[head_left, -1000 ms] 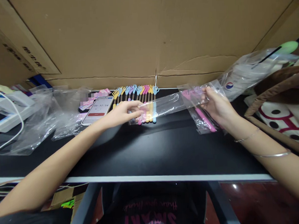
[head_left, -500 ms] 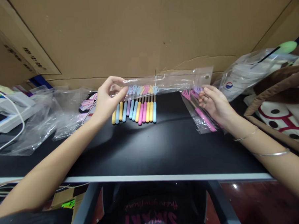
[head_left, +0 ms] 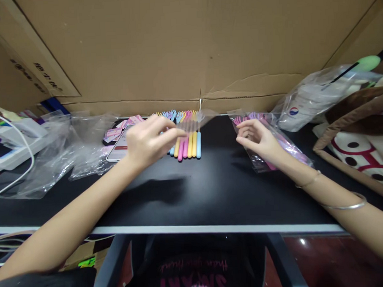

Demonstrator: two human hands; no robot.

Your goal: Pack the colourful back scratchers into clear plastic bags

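Observation:
My left hand (head_left: 150, 141) pinches one end of a long clear plastic sleeve (head_left: 198, 120), which trails blurred to the right. It hovers over a row of pastel hand-shaped sticks (head_left: 189, 144) lying side by side on the black table (head_left: 212, 193). My right hand (head_left: 256, 140) hangs loosely curled with nothing in it, just above a small pile of pink sticks in clear sleeves (head_left: 287, 145). The left hand hides the left part of the stick row.
A phone (head_left: 117, 152) lies left of the sticks, beside crumpled clear bags (head_left: 61, 147) and a white device with a cable (head_left: 10, 147). A cardboard wall (head_left: 187, 46) closes the back. A large plastic bag (head_left: 313, 96) and a brown patterned tote (head_left: 359, 149) sit right.
My right hand has let go of the sleeve and dropped toward the pink pile. My left hand has brought the sleeve down from its raised, stretched position over the stick row.

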